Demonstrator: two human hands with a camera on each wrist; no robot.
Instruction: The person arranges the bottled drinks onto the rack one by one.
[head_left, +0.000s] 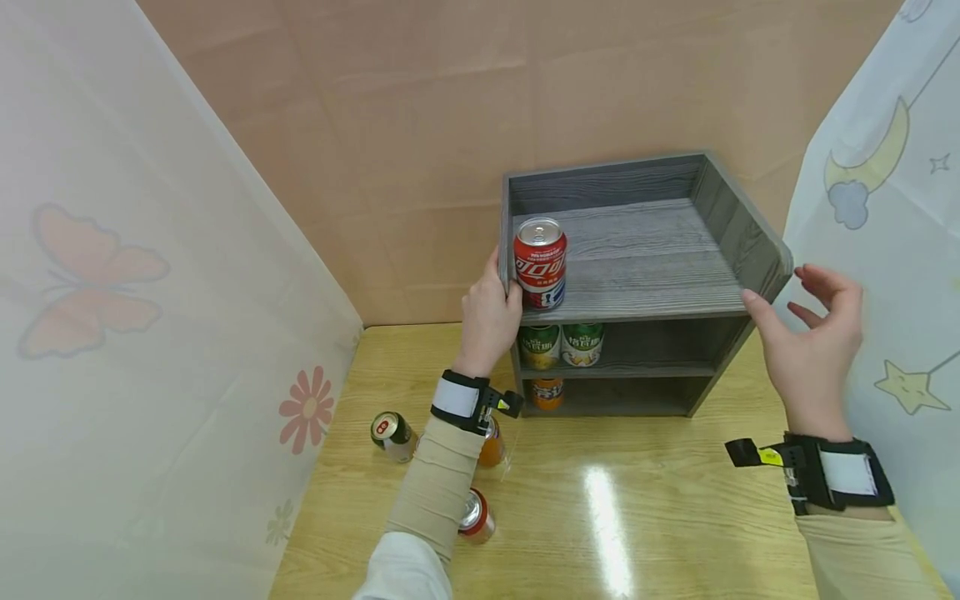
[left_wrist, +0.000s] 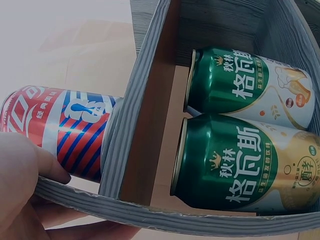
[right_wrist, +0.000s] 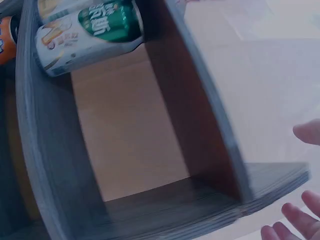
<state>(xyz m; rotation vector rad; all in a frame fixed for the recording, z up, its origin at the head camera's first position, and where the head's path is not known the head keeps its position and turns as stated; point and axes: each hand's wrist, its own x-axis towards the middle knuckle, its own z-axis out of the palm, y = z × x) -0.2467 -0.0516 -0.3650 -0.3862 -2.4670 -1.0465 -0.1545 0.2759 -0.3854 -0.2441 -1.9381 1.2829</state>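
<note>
A grey wooden shelf unit [head_left: 622, 250] stands against the back wall. My left hand [head_left: 489, 321] grips the upper left side panel, thumb inside and fingers outside. Right by that thumb, a red cola can [head_left: 540, 265] stands on the top board; the left wrist view shows the can [left_wrist: 75, 132] lying sideways in the picture. At the upper right side panel, my right hand [head_left: 813, 350] spreads thumb and fingers around the edge; the right wrist view shows them apart from it. Two green-topped drink cans [left_wrist: 245, 165] stand on the middle board, and an orange can [head_left: 547, 393] on the bottom.
On the wooden table [head_left: 570, 533], left of the unit, are a dark-topped can [head_left: 393, 436], an orange can [head_left: 491, 446] partly behind my left forearm, and a red-rimmed can [head_left: 476, 518]. Patterned cloth walls [head_left: 187, 292] stand at both sides.
</note>
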